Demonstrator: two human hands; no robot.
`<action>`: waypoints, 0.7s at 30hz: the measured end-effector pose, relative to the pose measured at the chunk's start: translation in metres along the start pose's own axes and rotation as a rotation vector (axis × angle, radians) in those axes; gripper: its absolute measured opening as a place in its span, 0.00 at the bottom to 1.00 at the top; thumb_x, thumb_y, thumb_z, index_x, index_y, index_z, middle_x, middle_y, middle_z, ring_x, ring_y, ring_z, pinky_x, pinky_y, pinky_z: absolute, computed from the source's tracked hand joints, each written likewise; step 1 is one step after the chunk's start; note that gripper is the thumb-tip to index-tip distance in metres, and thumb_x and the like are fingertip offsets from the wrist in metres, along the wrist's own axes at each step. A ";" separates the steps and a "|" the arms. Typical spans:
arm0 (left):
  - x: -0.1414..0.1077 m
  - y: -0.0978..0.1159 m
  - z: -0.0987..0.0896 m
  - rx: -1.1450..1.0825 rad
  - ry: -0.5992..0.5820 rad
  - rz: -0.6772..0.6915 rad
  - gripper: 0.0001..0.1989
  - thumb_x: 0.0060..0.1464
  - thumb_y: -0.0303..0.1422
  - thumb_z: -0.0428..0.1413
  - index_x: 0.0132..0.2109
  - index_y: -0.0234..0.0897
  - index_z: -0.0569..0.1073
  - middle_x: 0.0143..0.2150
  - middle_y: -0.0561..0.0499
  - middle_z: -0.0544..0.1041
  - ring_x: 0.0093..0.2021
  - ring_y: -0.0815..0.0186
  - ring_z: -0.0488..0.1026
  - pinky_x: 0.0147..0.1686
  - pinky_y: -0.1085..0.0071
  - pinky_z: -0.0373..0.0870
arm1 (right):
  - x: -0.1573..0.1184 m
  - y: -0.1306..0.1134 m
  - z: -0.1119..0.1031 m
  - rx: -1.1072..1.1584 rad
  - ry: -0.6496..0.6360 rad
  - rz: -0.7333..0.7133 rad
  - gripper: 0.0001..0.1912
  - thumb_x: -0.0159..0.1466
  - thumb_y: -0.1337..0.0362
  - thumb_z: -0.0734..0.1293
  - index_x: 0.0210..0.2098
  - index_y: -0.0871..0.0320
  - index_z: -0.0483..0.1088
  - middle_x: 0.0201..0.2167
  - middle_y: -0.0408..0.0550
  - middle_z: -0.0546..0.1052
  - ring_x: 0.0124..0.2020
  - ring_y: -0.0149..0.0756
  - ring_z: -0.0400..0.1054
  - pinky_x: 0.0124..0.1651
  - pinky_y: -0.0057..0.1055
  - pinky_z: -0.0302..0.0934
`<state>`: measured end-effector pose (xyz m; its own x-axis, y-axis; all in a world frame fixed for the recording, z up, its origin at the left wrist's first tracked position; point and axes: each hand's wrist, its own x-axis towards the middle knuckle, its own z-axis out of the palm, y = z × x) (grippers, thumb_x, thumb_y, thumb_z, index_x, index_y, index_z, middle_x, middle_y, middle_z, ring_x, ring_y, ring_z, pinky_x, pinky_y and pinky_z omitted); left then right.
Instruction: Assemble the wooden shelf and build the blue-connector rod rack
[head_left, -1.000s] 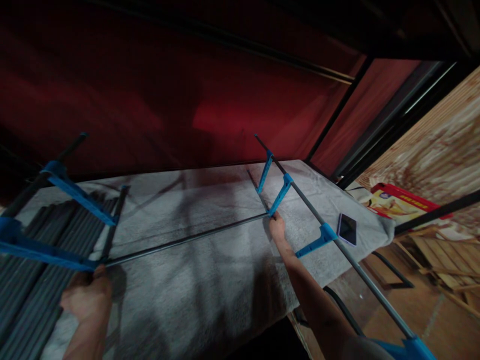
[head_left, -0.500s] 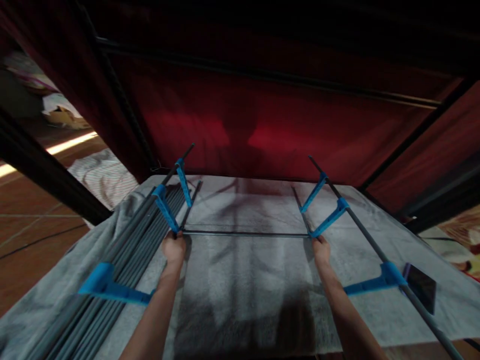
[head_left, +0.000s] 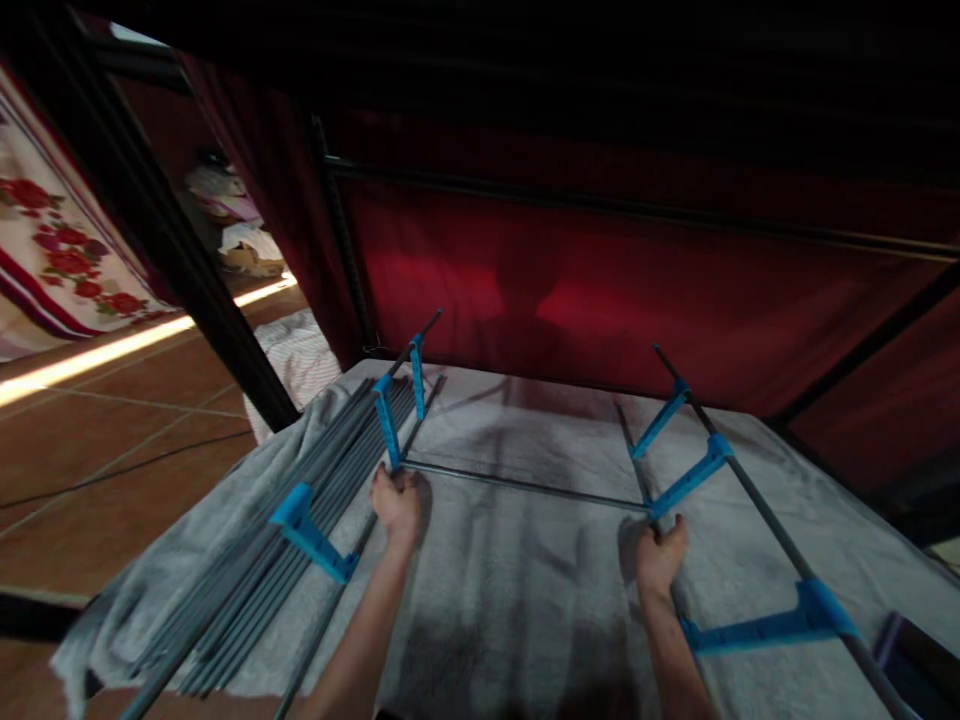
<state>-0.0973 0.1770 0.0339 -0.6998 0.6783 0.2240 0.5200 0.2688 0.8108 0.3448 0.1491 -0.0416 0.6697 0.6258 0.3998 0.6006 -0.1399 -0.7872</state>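
Note:
A frame of grey poles and blue plastic brackets lies over the grey cloth. My left hand (head_left: 396,508) is closed round the left lower pole (head_left: 319,640), just below a blue bracket (head_left: 387,425). On the other side, my right hand (head_left: 661,560) grips the right lower pole (head_left: 628,430), close below another blue bracket (head_left: 688,480). A thin crossbar (head_left: 517,483) joins the two sides just beyond my hands. Nearer to me, a blue bracket (head_left: 311,535) stands on the left and another (head_left: 772,628) on the right. My forearms cover part of the lower poles.
Several loose grey poles (head_left: 277,550) lie bundled left of the frame on the grey cloth (head_left: 525,570). A dark phone-like object (head_left: 919,660) rests at the right edge. Red fabric (head_left: 600,290) hangs behind, and a black post (head_left: 217,310) stands left.
The view has turned left, so the frame appears farther right and slightly lower. Both hands stay on the poles, now a little farther below the brackets by the crossbar.

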 end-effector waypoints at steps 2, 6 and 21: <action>-0.031 0.009 0.003 -0.076 -0.012 0.034 0.24 0.54 0.28 0.52 0.59 0.33 0.67 0.58 0.33 0.72 0.62 0.45 0.67 0.59 0.49 0.66 | -0.035 -0.006 0.006 0.008 0.036 -0.078 0.35 0.60 0.58 0.59 0.65 0.64 0.58 0.64 0.71 0.62 0.68 0.61 0.53 0.68 0.54 0.51; -0.076 0.053 0.010 -0.278 -0.113 0.191 0.24 0.56 0.26 0.50 0.59 0.42 0.68 0.59 0.40 0.72 0.60 0.55 0.70 0.54 0.58 0.73 | -0.099 -0.015 0.016 0.006 -0.234 -0.314 0.27 0.64 0.61 0.55 0.61 0.59 0.63 0.65 0.63 0.63 0.65 0.55 0.58 0.62 0.56 0.58; 0.114 0.264 -0.078 -0.148 -0.155 0.746 0.12 0.60 0.23 0.51 0.46 0.22 0.77 0.44 0.44 0.79 0.47 0.62 0.77 0.51 0.62 0.68 | -0.112 -0.037 -0.001 -0.153 -0.379 -0.458 0.23 0.63 0.68 0.54 0.53 0.57 0.73 0.56 0.54 0.74 0.57 0.44 0.67 0.63 0.46 0.58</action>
<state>-0.0779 0.2722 0.3160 -0.1084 0.7347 0.6697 0.7480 -0.3834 0.5417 0.2480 0.0840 -0.0566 0.1438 0.8738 0.4645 0.8654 0.1166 -0.4873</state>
